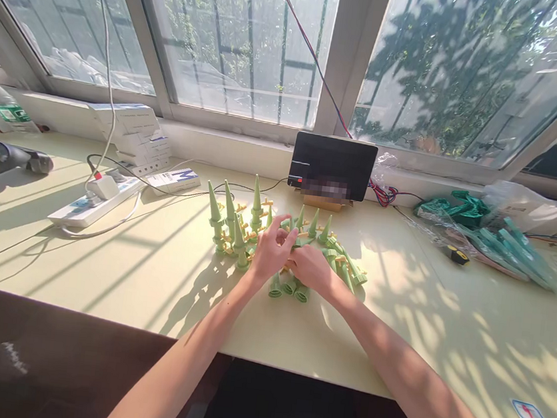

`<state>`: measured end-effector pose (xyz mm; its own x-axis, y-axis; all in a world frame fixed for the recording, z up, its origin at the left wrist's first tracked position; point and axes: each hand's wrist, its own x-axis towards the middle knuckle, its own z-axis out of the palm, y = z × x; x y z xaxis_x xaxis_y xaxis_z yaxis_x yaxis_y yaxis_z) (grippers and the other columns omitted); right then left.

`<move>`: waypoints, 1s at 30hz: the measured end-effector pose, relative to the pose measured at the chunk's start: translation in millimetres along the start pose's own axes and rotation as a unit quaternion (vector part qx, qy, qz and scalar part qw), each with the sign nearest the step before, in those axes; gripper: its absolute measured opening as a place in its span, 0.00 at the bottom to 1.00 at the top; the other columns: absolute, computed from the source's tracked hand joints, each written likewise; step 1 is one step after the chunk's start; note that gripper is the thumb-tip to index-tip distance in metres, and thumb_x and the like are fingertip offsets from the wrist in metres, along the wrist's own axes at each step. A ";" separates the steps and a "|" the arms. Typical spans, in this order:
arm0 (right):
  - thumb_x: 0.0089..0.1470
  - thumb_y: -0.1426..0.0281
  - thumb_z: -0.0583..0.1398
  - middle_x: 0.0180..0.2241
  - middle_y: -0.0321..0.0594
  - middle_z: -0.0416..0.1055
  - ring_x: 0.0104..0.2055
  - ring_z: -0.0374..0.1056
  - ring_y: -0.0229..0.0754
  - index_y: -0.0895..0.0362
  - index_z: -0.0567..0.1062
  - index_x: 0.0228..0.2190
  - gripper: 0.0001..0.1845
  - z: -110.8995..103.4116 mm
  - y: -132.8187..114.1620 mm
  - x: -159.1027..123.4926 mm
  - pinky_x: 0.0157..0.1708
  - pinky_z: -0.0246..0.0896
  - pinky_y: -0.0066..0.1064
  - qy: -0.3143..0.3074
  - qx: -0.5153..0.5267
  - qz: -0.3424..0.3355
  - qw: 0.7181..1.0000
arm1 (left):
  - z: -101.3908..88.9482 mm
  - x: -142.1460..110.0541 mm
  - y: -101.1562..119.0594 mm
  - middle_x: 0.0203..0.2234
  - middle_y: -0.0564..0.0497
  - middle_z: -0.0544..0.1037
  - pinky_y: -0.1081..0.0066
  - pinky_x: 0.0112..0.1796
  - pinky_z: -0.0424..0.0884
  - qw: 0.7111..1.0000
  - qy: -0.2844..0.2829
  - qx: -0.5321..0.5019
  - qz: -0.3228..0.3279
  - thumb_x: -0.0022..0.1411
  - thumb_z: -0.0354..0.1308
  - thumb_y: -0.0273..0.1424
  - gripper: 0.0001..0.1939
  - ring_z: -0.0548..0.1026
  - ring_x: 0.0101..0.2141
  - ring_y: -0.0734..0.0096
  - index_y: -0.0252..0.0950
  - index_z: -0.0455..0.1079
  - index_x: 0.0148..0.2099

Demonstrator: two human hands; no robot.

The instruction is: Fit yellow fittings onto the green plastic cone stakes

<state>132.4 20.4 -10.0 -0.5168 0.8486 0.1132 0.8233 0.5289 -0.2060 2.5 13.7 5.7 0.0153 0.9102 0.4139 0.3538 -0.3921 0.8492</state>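
Note:
My left hand (272, 247) and my right hand (310, 265) meet over a cluster of green plastic parts in the middle of the table. Fingers on both hands are closed around a small green part, mostly hidden by them; it looks like a piece of a plant watering spike. To the left stand several green watering spikes (230, 213), points up, with small yellow valves. More green spikes (350, 264) with yellow valves lie to the right. Just below my hands rest hollow green tubes (301, 295), open ends facing me.
Behind the parts stands a black-screened device (332, 165) on a small cardboard box. At left are a white power strip (93, 202), cables and white boxes (138, 136). Plastic bags (515, 249) and a black-and-yellow item (457, 255) lie at right. Windows line the back.

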 end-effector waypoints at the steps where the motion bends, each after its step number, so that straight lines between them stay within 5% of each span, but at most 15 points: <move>1: 0.64 0.69 0.54 0.33 0.47 0.78 0.33 0.72 0.45 0.57 0.80 0.41 0.14 0.5 0.2 0.3 0.29 0.53 0.30 0.000 -0.004 -0.001 1.000 | 0.2 -0.3 0.4 0.22 0.55 0.75 0.73 0.31 0.69 1.000 0.001 0.003 0.006 0.65 0.54 0.41 0.20 0.73 0.25 0.71 0.39 0.68 0.56; 6: 0.63 0.72 0.54 0.29 0.46 0.76 0.30 0.70 0.44 0.58 0.79 0.35 0.13 -4.3 0.8 -5.3 0.27 0.50 0.30 0.001 -0.011 0.003 1.000 | -0.3 -1.0 1.7 0.23 0.54 0.75 0.74 0.28 0.67 1.000 0.012 0.011 0.011 0.66 0.53 0.42 0.19 0.71 0.24 0.72 0.39 0.75 0.52; 12: 0.60 0.72 0.56 0.19 0.36 0.67 0.22 0.62 0.38 0.56 0.73 0.24 0.13 -18.4 17.0 -35.2 0.24 0.47 0.28 0.078 0.045 0.029 0.996 | -1.2 -4.7 1.3 0.21 0.54 0.73 0.74 0.26 0.64 1.000 0.009 0.024 0.011 0.66 0.52 0.44 0.19 0.67 0.21 0.73 0.37 0.75 0.49; 18: 0.63 0.61 0.54 0.23 0.36 0.72 0.22 0.63 0.37 0.56 0.76 0.33 0.15 -17.5 45.4 -57.2 0.26 0.53 0.28 0.229 0.165 0.065 0.957 | 0.9 -11.3 0.4 0.15 0.57 0.65 0.73 0.24 0.60 0.988 -0.120 0.091 0.030 0.66 0.51 0.42 0.18 0.61 0.18 0.74 0.36 0.77 0.43; 23: 0.62 0.59 0.55 0.29 0.39 0.76 0.28 0.69 0.38 0.55 0.74 0.33 0.15 -16.5 46.0 -55.8 0.28 0.60 0.28 0.268 0.271 0.089 0.920 | 2.6 -13.2 -1.1 0.12 0.58 0.59 0.71 0.24 0.55 0.965 -0.207 0.142 0.073 0.67 0.48 0.39 0.18 0.57 0.17 0.73 0.37 0.77 0.36; 30: 0.60 0.59 0.58 0.30 0.39 0.76 0.28 0.70 0.39 0.56 0.74 0.33 0.13 -10.3 40.1 -52.9 0.29 0.64 0.28 0.288 0.327 0.085 0.896 | 2.0 -12.4 -2.0 0.13 0.57 0.55 0.70 0.26 0.52 0.954 -0.234 0.170 0.082 0.69 0.47 0.40 0.23 0.54 0.19 0.73 0.38 0.69 0.24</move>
<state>195.1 -3.2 -14.2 -0.0349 0.8816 0.4708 0.4667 0.4309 -0.7723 3.5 3.5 -1.8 0.4839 0.8315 0.2728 0.5925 -0.5407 0.5972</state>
